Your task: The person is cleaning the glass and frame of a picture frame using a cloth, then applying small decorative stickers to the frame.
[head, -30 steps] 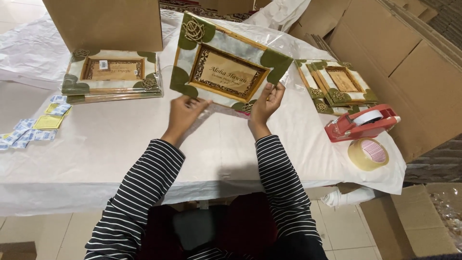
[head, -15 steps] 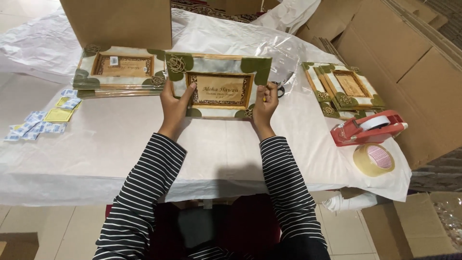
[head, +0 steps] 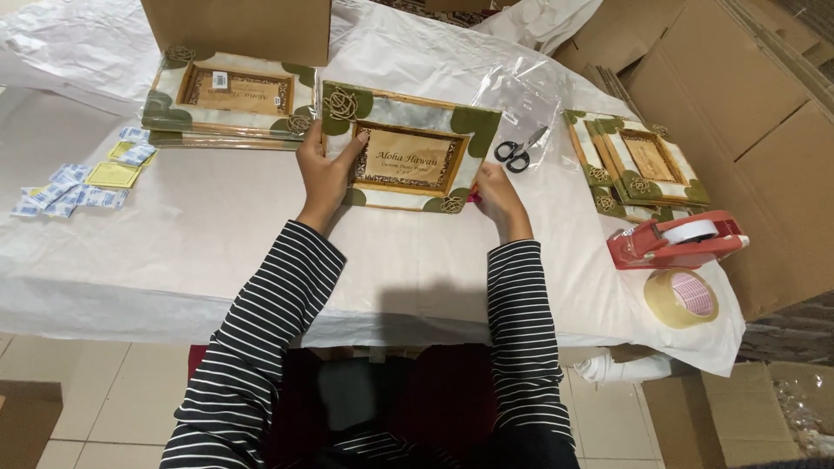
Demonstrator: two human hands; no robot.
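Note:
A rectangular picture frame (head: 404, 148) with green corners, gold flower ornaments and a wooden inner panel lies on the white-covered table (head: 208, 252) in front of me. My left hand (head: 326, 169) grips its left edge, thumb on the front face. My right hand (head: 493, 193) holds its lower right corner, fingers curled under the edge. Both arms wear black-and-white striped sleeves.
A stack of similar frames (head: 228, 100) lies at the back left before a cardboard box (head: 239, 26). Another frame stack (head: 638, 165) sits right. Black scissors (head: 519, 149) on clear plastic, a red tape dispenser (head: 673, 239), a tape roll (head: 682, 297), small packets (head: 78, 182) and flattened cardboard (head: 738, 95) surround.
The frame, held tilted up a second ago, has been lowered and now lies nearly flat on the table. Both hands kept hold of its edges.

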